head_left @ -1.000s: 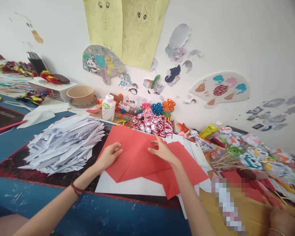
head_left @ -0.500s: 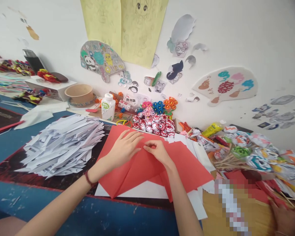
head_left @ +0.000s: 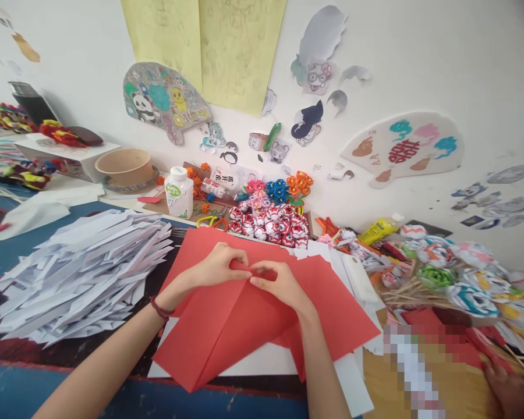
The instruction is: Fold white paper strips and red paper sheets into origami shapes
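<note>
A sheet of red paper [head_left: 213,317] with a crease running down it lies in front of me, over more red paper [head_left: 336,302] and white sheets [head_left: 349,378]. My left hand [head_left: 220,265] is closed, its thumb and fingers pinching the top edge of the red paper. Close beside it, my right hand [head_left: 277,282] pinches the same edge from the right. The fingertips of both hands almost meet there. Exactly how the edge is folded under the fingers is hidden.
A heap of cut white paper strips [head_left: 82,273] lies to the left. Behind stand a white bottle [head_left: 179,195] and red-and-white paper flowers [head_left: 271,224]. At right are wrapped flowers on sticks [head_left: 436,276], a yellow bottle [head_left: 378,230] and another person's hand [head_left: 513,384].
My left hand has come down from an open, spread pose and now pinches the red paper's edge beside my right hand. The view has shifted slightly, and the paper's lower corner sits nearer me.
</note>
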Motion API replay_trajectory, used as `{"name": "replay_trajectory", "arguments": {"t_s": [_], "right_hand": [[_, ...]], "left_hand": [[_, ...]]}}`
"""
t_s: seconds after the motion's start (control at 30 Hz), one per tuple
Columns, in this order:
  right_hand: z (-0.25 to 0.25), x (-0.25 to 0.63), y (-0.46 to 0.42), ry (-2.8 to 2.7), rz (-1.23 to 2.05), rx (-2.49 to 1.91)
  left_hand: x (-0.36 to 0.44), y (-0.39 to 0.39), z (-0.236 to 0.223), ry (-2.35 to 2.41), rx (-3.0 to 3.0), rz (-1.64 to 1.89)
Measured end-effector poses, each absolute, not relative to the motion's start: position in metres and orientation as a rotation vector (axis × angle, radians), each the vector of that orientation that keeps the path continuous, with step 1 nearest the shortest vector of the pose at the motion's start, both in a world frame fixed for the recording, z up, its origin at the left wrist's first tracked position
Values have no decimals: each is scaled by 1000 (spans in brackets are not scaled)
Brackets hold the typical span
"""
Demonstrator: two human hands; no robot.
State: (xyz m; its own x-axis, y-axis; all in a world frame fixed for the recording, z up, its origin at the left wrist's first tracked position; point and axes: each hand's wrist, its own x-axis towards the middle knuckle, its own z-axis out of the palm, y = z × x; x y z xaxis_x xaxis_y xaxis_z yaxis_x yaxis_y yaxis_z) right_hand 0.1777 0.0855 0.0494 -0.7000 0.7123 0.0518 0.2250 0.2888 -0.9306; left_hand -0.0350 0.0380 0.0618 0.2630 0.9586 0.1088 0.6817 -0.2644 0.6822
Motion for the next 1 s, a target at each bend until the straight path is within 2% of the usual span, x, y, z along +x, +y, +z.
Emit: {"name": "replay_trajectory", "arguments": {"t_s": [0.37, 1.0], "right_hand": [[41, 170, 87, -1951, 1467, -1005], [46, 173, 84, -1903, 1628, -850]], "left_hand": [[-33, 40, 67, 1416, 2009, 665], [-26, 37, 64, 1344, 1988, 757]]}}
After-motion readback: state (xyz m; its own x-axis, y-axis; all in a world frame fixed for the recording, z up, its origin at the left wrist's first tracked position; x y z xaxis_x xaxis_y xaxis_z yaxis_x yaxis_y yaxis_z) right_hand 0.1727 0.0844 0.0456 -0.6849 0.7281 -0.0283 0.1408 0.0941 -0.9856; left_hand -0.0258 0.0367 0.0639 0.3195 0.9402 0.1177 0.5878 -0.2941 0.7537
